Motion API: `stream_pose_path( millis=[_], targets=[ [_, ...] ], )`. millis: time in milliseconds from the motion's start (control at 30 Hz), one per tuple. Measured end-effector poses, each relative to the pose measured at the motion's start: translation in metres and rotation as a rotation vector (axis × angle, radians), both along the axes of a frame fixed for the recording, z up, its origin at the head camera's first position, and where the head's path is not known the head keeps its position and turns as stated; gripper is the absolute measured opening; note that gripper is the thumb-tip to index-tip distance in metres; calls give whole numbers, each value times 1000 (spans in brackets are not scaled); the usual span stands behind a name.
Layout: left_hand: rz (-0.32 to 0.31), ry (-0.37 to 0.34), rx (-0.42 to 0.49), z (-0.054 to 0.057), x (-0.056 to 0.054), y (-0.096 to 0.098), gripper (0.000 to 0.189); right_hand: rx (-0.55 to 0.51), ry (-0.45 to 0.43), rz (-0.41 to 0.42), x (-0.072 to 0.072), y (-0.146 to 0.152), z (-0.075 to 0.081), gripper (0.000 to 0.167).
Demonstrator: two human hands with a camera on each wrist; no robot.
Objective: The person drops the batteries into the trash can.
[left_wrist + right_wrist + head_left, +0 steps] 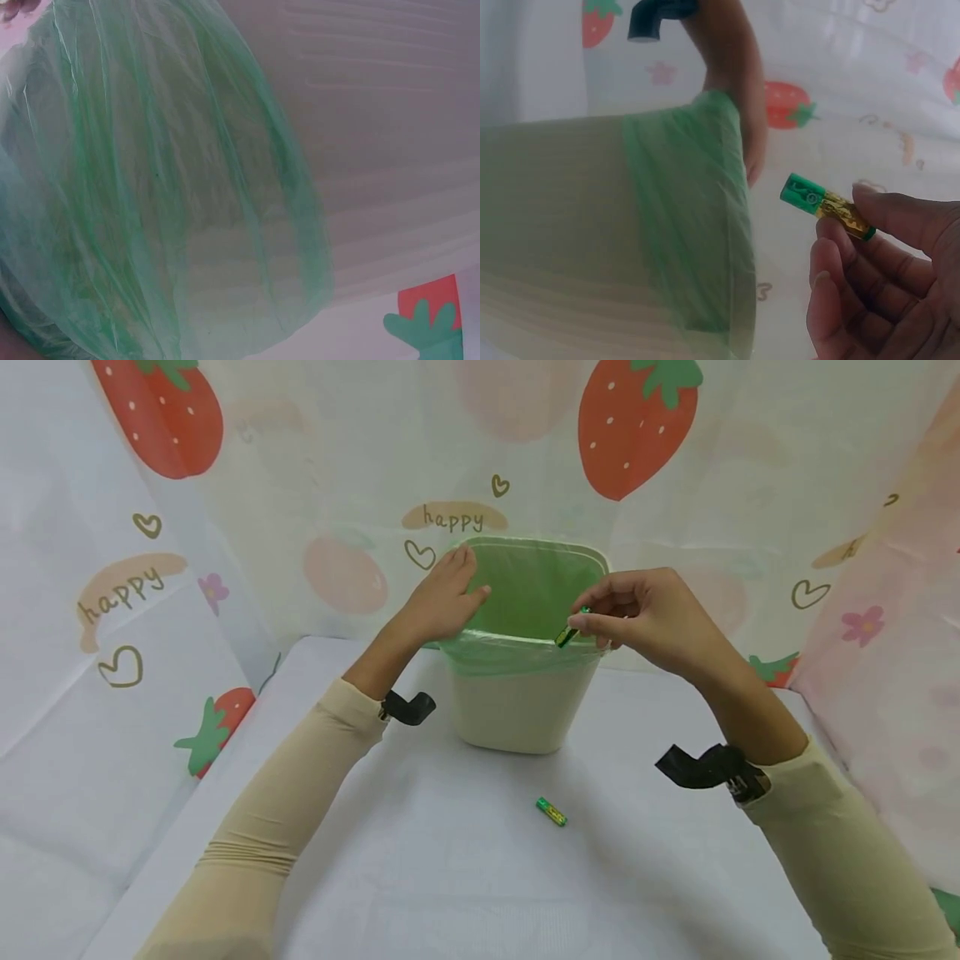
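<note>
A pale bin (517, 710) stands upright, lined with a green plastic bag (510, 658) folded over its rim. At the bin's left rim my left hand (447, 593) rests with fingers extended and the thumb reaching over the opening. My right hand (637, 614) pinches a green and gold battery (829, 206) between thumb and fingers, close by the front right rim. In the right wrist view this battery is held beside the bag-covered rim. Another green and gold battery (552, 812) lies on the white tabletop in front of the bin.
White cloth (420, 860) covers the table. A curtain (525, 468) printed with strawberries and hearts hangs behind the bin, and similar sheets stand at the left and right sides. Each wrist carries a black camera mount (408, 707).
</note>
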State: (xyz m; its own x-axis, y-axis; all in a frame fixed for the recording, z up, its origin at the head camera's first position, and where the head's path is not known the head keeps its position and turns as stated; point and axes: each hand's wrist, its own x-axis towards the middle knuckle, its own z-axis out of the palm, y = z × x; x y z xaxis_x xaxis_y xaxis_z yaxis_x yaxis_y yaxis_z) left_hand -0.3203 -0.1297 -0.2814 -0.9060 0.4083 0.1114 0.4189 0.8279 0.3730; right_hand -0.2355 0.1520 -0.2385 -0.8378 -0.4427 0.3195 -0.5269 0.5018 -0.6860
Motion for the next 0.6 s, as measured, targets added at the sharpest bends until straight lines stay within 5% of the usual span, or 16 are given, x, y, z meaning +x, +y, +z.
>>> stream_pose_path(
  millis=[300,600],
  targets=[
    [-4,1,21,-1,-1,-1,70,9,4,-5,-21,-16,14,16],
    [3,3,29,-2,0,-2,70,68,22,-25,-42,-35,11,17]
  ],
)
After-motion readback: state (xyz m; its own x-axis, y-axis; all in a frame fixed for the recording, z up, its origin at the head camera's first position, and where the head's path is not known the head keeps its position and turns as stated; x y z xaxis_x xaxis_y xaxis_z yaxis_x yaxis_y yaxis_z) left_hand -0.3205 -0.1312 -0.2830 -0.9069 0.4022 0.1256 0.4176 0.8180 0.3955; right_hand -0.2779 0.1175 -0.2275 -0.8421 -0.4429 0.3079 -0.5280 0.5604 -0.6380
